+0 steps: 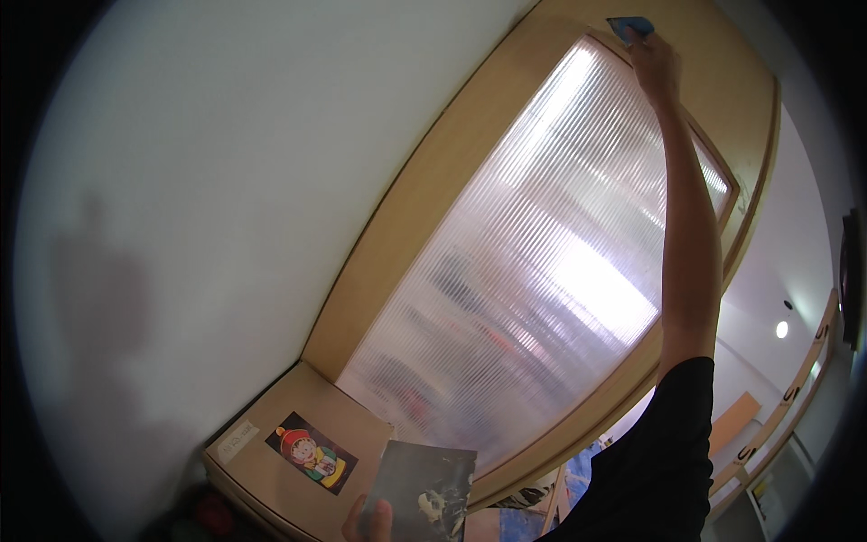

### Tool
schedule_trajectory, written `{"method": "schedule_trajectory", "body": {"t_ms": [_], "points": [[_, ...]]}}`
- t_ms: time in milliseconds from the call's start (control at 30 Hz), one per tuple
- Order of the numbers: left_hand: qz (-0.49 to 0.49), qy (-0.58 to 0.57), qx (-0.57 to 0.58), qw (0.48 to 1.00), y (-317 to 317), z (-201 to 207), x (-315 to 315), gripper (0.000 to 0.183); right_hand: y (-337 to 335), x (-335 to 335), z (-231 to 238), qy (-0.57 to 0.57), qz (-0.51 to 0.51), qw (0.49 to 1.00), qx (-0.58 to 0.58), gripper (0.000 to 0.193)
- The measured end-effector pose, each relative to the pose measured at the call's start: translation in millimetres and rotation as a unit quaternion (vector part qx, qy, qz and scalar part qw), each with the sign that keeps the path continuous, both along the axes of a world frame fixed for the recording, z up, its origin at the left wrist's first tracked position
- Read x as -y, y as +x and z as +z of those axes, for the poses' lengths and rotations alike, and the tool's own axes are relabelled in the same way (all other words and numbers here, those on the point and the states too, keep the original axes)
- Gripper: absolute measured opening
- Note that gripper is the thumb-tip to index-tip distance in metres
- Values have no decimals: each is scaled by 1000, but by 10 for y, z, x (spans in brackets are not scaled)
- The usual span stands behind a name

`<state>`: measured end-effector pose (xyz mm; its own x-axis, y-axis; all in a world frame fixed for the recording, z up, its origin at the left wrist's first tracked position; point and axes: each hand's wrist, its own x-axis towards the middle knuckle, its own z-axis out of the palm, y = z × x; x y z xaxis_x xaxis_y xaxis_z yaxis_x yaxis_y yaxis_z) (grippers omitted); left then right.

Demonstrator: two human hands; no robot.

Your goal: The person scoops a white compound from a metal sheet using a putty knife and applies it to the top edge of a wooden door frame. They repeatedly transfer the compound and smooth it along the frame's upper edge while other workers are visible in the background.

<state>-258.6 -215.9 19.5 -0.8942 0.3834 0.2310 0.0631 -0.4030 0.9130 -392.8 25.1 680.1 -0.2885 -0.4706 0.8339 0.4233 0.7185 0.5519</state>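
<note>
My right arm is stretched up high, and my right hand (657,70) is closed on a small flat blue scraper (629,30). The scraper is at the top part of a light wooden frame (551,50), just above the corner of its ribbed translucent pane (533,244). Whether its edge touches the wood I cannot tell. Low in the view, my left hand (370,521) grips a dark grey rectangular board (402,479) with a smear of pale putty-like paste (438,506) on it. Only the thumb and part of the fingers show.
Behind the board stands a brown box (361,406) with a cartoon sticker (312,453), against the frame's lower end. A plain white wall (226,181) fills the left. At right are a wooden rail with hooks (790,395) and a lit ceiling lamp (782,330).
</note>
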Motion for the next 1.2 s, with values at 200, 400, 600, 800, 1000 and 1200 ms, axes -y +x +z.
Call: {"method": "schedule_trajectory", "body": {"t_ms": [200,400,600,800,1000,1200], "points": [[-18,35,74,996,16,22,-60,60,-60,-36,-71,108,109,977,151,26],[1,33,31,999,27,-50,-147,56,-30,-52,-35,145,43,972,180,24],[70,-7,-89,994,-15,-178,-269,57,-57,-99,-26,192,61,956,213,33],[-11,42,7,999,5,-87,-251,57,33,-61,-203,198,1,964,177,41],[-55,70,88,992,3,38,-207,57,53,-147,-336,236,42,960,143,26],[6,51,10,999,-32,-12,-157,58,-10,-108,-220,173,72,981,57,19]]}}
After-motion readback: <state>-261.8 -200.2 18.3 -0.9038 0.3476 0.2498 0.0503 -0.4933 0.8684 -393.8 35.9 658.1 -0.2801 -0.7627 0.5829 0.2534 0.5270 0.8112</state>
